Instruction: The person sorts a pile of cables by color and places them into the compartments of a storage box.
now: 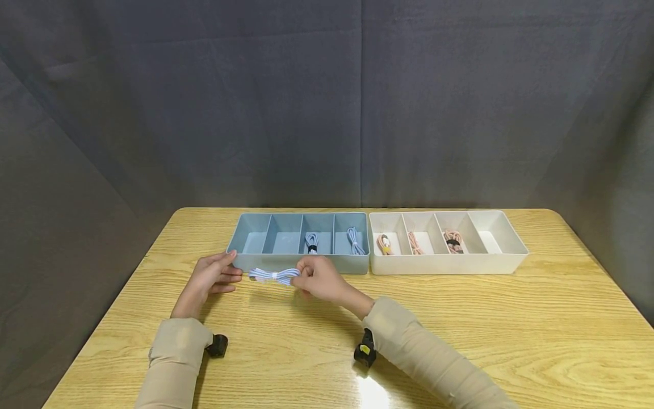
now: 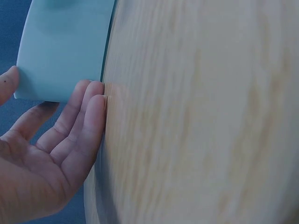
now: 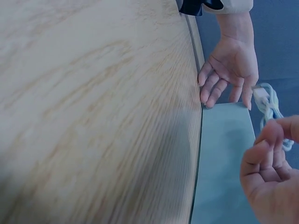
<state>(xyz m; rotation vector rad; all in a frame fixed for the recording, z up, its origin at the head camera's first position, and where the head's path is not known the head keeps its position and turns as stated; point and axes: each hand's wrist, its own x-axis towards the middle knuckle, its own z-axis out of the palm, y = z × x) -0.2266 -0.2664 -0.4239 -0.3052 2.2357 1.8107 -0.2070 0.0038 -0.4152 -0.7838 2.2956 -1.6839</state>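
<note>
My right hand [image 1: 322, 278] pinches one end of a blue-and-white striped cable [image 1: 265, 275], coiled into a flat bundle with a white tie round its middle. The bundle lies level in front of the blue divided box [image 1: 337, 264], pointing left. A white plug end [image 3: 261, 93] shows on it in the right wrist view. At the box's front left corner is my left hand [image 1: 209, 275], its fingers fairly straight and their tips right at the box. In the left wrist view, the thumb [image 2: 8, 84] is by the rim and the other fingers are by the lower edge.
Inside the blue box, a blue cable with a black tie [image 1: 311, 241] and another blue cable [image 1: 355, 241] lie in the two right compartments. Beside it stands a white divided box [image 1: 449, 264] with several pink cables [image 1: 415, 243]. A dark curtain [image 1: 357, 113] hangs behind the wooden table [image 1: 286, 352].
</note>
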